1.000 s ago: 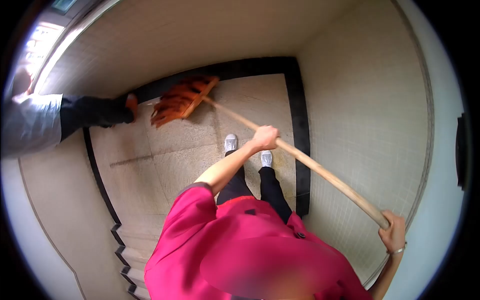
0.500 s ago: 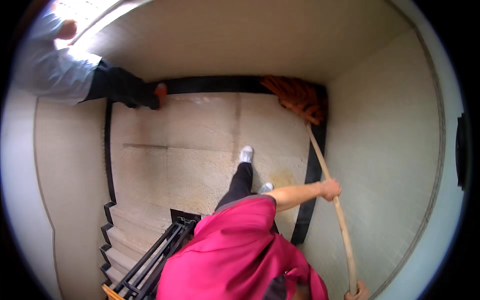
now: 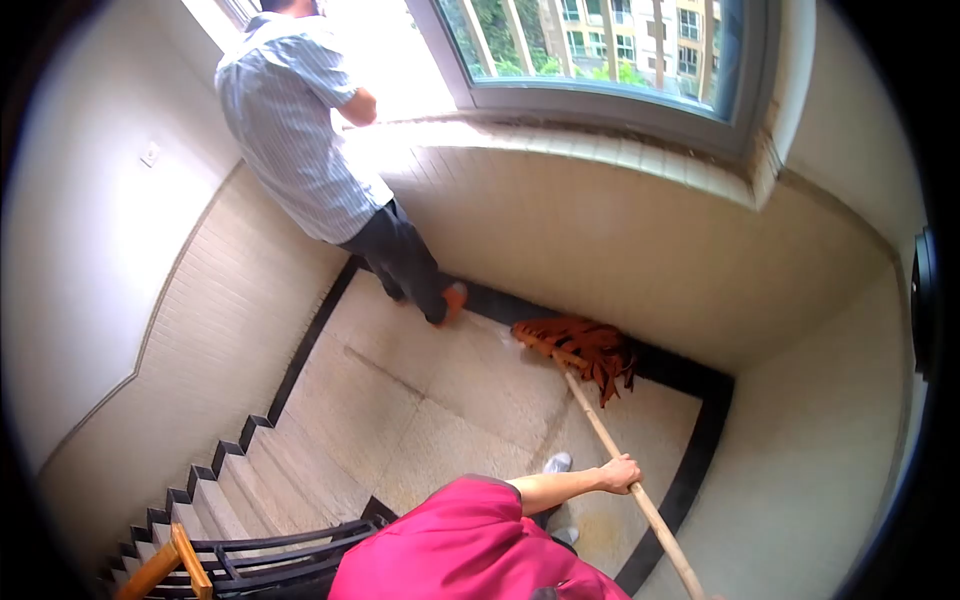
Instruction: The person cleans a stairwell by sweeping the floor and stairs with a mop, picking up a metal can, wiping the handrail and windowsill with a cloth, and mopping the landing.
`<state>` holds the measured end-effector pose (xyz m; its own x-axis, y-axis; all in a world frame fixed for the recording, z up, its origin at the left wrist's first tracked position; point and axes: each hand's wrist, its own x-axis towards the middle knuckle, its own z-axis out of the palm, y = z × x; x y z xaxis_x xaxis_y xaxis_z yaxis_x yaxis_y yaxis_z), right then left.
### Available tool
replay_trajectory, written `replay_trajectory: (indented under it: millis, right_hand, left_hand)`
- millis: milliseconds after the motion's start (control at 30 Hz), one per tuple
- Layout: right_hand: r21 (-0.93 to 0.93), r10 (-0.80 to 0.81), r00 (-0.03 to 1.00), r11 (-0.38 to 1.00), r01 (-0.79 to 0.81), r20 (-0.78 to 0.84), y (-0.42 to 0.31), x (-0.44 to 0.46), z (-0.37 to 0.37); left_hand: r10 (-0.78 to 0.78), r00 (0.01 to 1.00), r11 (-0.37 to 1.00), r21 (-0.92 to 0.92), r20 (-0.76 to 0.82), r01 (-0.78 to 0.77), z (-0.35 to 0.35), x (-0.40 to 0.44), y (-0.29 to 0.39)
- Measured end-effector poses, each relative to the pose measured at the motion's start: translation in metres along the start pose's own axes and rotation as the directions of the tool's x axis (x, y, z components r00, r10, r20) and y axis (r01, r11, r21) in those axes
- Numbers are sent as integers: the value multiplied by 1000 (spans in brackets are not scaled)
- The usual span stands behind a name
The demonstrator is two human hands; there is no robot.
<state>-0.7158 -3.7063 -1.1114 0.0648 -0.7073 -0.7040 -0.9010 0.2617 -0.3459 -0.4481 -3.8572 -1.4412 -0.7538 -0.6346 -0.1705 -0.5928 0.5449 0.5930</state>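
Note:
My left hand (image 3: 622, 474) is closed around the wooden handle of a mop (image 3: 651, 518). The handle slants from the bottom edge up to the mop head (image 3: 585, 350), a bundle of orange-brown and dark cloth strips. These strips lie on the landing floor, against the dark skirting below the window. My right hand is outside the frame, where the handle's lower end runs off the bottom edge. A magenta top (image 3: 470, 545) covers my body, and my light shoes show beneath my left arm.
Another person (image 3: 300, 130) in a striped shirt stands by the window (image 3: 600, 95), just left of the mop head. Stairs (image 3: 245, 485) descend at lower left beside a black railing (image 3: 270, 550) with a wooden handrail (image 3: 180, 560). Walls border the landing floor (image 3: 440, 390).
My view has tilted up and turned, bringing the window and more of the other person into frame. The mop head has moved left, out of the corner along the wall. My right hand has left view.

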Motion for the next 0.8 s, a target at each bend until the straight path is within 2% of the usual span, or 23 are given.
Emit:
replay_trajectory:
  millis: [100, 167, 233, 300, 367, 400, 433, 467, 500, 567, 600, 633, 667, 700, 767, 800]
  right_hand:
    - [-34, -81, 996, 996, 83, 39, -57, 45, -52]
    - [-91, -172, 985, 982, 169, -33, -101, 63, -82]
    - [-230, -205, 976, 956, 182, -79, -138, 74, -107]
    - [-266, -409, 874, 901, 343, -261, -161, 84, -116]
    - [-333, -438, 860, 877, 346, -261, -170, 99, -129]
    - [-361, -457, 852, 862, 355, -253, -171, 104, -137]
    - [-358, -443, 869, 865, 351, -218, -174, 107, -147]
    - [-348, -431, 880, 871, 347, -199, -175, 112, -155]
    - [-338, -422, 886, 876, 344, -191, -176, 119, -164]
    - [-340, -437, 883, 868, 363, -172, -175, 136, -188]
    - [-339, -454, 874, 861, 380, -172, -174, 146, -200]
    - [-335, -469, 866, 855, 397, -172, -174, 156, -211]
    - [-313, -460, 870, 865, 393, -179, -184, 163, -221]
    - [-329, -444, 882, 866, 377, -157, -187, 174, -234]
    - [-303, -446, 885, 869, 392, -134, -194, 187, -251]
    - [-296, -457, 881, 864, 408, -121, -198, 193, -258]
  left_hand:
    - [-26, 986, 998, -58, -163, 17, -49, -12, -38]
    - [-55, 975, 996, -82, -217, 38, -75, -16, -58]
    - [-52, 949, 993, -116, -310, 17, -97, -21, -72]
    - [-49, 926, 998, -62, -375, 28, -105, -24, -91]
    - [35, 866, 998, 68, -498, -1, -121, -36, -111]
    - [-126, 876, 991, -102, -466, 88, -124, -43, -120]
    - [-298, 839, 952, -202, -455, 229, -120, -54, -130]
    - [-449, 819, 891, -254, -358, 377, -116, -62, -145]
    - [-530, 764, 848, -250, -367, 467, -110, -72, -164]
    - [-768, 609, 624, -452, -201, 637, -141, -94, -186]
    - [-845, 481, 525, -531, -233, 665, -157, -109, -195]
    - [-918, 348, 383, -650, -189, 657, -186, -125, -201]
    - [-939, 241, 344, -656, -245, 672, -197, -147, -226]
    - [-924, 165, 367, -677, -346, 638, -211, -164, -242]
    - [-935, 9, 255, -655, -354, 711, -249, -192, -255]
    - [-913, -21, 272, -648, -407, 712, -253, -207, -273]
